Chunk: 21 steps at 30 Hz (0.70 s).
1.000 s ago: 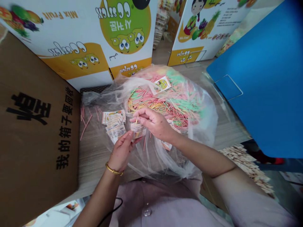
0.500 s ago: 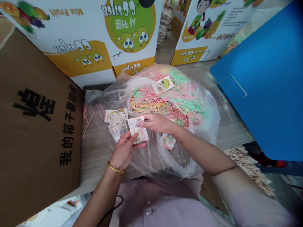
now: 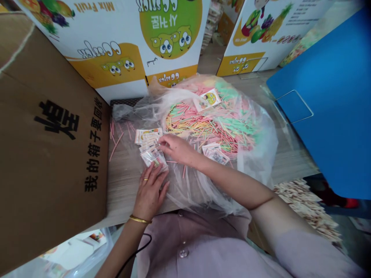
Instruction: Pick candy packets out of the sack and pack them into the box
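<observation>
My left hand lies with fingers stretched out, the fingertips pressing on a small clear-fronted candy packet with coloured sticks inside. That packet rests at the near end of a fanned pile of printed packets. My right hand is at the pile's right edge, thumb and forefinger drawn together by the packets; what is between the fingertips I cannot make out. Behind it, a big clear plastic bag lies open, full of thin pink, green and yellow candy sticks.
One packet lies on the sticks; a second packet pile is at the bag's near side. Loose sticks lie on the left. A brown carton, printed boxes and a blue panel stand around the table.
The packet held between both hands has come down onto the left pile. My left hand has flattened over it, and my right hand has shifted left to the pile's edge.
</observation>
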Motion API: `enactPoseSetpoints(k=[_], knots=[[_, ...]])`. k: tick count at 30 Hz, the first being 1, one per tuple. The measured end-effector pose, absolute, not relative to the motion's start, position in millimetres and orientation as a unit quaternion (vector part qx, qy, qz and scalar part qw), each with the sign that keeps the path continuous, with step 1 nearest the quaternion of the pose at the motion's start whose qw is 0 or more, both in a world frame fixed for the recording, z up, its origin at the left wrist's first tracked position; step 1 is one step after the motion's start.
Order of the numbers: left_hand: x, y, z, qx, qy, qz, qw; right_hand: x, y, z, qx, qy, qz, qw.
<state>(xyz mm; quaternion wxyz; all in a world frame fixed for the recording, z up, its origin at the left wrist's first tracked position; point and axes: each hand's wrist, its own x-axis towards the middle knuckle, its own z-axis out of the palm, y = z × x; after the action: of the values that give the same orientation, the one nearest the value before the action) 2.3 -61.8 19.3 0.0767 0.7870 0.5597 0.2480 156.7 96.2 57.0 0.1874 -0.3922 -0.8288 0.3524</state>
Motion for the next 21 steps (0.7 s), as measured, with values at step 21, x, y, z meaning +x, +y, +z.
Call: enactPoseSetpoints(k=[21], knots=[[28.6, -52.4, 18.5, 0.791, 0.555, 0.250, 0.068, 239.0, 58.4, 52.8, -0.255, -0.957, 0.138, 0.033]])
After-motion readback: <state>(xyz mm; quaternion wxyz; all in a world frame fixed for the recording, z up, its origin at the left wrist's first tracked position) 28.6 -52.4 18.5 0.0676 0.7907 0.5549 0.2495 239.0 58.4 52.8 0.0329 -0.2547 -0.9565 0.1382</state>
